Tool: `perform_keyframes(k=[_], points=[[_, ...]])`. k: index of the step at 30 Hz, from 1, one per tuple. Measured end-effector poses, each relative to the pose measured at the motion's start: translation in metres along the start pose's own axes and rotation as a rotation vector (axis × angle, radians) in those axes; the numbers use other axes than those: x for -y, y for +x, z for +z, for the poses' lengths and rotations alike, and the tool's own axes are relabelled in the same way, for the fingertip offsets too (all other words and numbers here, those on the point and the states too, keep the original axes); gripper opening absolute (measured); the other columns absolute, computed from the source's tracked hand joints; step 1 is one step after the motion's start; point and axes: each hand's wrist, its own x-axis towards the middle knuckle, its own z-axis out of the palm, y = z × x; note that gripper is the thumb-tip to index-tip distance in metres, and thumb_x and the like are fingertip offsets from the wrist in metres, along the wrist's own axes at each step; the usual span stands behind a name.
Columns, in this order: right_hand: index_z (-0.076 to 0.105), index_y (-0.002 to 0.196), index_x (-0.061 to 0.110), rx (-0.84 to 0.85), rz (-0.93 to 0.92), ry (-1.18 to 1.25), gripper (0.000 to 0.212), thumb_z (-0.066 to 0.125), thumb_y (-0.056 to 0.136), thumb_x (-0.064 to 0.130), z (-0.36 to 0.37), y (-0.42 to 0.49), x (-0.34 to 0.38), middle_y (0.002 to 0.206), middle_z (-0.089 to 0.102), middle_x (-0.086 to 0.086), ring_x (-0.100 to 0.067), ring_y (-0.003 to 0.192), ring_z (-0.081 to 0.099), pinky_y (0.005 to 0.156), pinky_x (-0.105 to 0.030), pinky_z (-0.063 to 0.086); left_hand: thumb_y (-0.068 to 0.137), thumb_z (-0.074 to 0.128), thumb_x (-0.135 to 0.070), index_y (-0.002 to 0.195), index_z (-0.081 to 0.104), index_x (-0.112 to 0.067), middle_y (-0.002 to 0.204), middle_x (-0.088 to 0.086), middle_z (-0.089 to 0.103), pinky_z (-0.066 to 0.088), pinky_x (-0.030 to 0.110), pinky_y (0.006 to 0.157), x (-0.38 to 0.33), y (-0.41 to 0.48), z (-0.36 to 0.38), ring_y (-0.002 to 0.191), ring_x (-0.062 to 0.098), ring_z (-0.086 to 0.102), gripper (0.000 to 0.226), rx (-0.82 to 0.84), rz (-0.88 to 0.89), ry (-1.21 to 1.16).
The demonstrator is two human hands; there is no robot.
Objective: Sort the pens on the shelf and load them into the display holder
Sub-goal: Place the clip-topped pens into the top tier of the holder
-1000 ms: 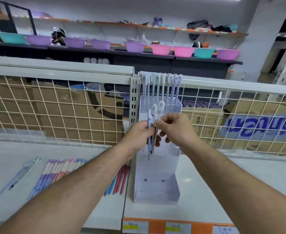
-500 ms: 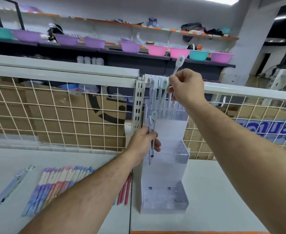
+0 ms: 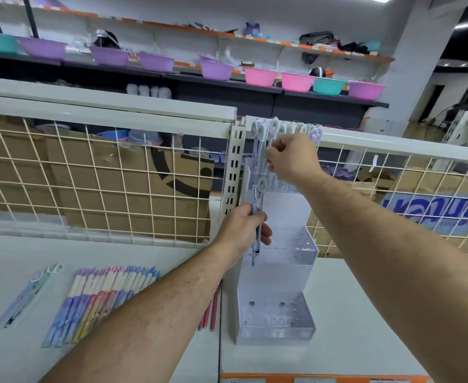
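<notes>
A clear tiered display holder [image 3: 275,327] stands on the white shelf against the wire fence. Its top tier holds a row of pale pens with round white caps [image 3: 284,128]. My right hand [image 3: 292,158] pinches one such pen [image 3: 264,150] upright at the top tier's left end. My left hand [image 3: 242,230] grips a small bunch of pens [image 3: 257,214] upright in front of the holder's middle tier. More pens [image 3: 100,297] lie in a flat row on the shelf at the left, purple, pink and blue.
Two long pale pens [image 3: 25,297] lie at the far left of the shelf. A few red pens [image 3: 210,313] lie beside my left forearm. A wire fence [image 3: 89,175] with cardboard boxes behind it backs the shelf. Coloured bowls [image 3: 296,81] line a far shelf.
My right hand has come down from above the top tier, lowering its pen among the pens at the tier's left end. My left hand stays put with its bunch.
</notes>
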Motion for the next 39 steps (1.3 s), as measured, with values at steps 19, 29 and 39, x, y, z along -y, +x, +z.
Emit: perform_keyframes(k=[19, 29, 39], points=[[0.07, 0.075, 0.011, 0.297, 0.167, 0.083, 0.017, 0.073, 0.089, 0.019, 0.002, -0.068, -0.045, 0.055, 0.062, 0.006, -0.008, 0.048, 0.054, 0.042, -0.021, 0.045, 0.103, 0.046, -0.014, 0.09, 0.06, -0.012, 0.073, 0.01, 0.071, 0.057, 0.046, 0.073, 0.0, -0.002, 0.001, 0.068, 0.028, 0.071, 0.02, 0.06, 0.039, 0.036], [0.061, 0.085, 0.019, -0.151, -0.012, 0.179, 0.015, 0.059, 0.1, 0.02, -0.04, -0.017, -0.004, 0.082, 0.071, -0.003, -0.01, 0.066, 0.072, 0.057, -0.03, 0.06, 0.104, 0.042, -0.01, 0.094, 0.059, -0.002, 0.075, 0.014, 0.071, 0.055, 0.028, 0.065, -0.002, -0.004, 0.002, 0.064, 0.027, 0.07, 0.022, 0.051, -0.002, -0.044], [0.063, 0.083, 0.02, -0.174, -0.057, 0.051, 0.017, 0.057, 0.1, 0.021, -0.027, 0.002, 0.001, 0.082, 0.07, -0.004, -0.024, 0.08, 0.071, 0.074, -0.05, 0.061, 0.103, 0.042, -0.01, 0.097, 0.059, 0.001, 0.077, 0.016, 0.069, 0.056, 0.034, 0.072, -0.004, -0.004, 0.0, 0.065, 0.027, 0.069, 0.021, 0.042, -0.023, -0.049]])
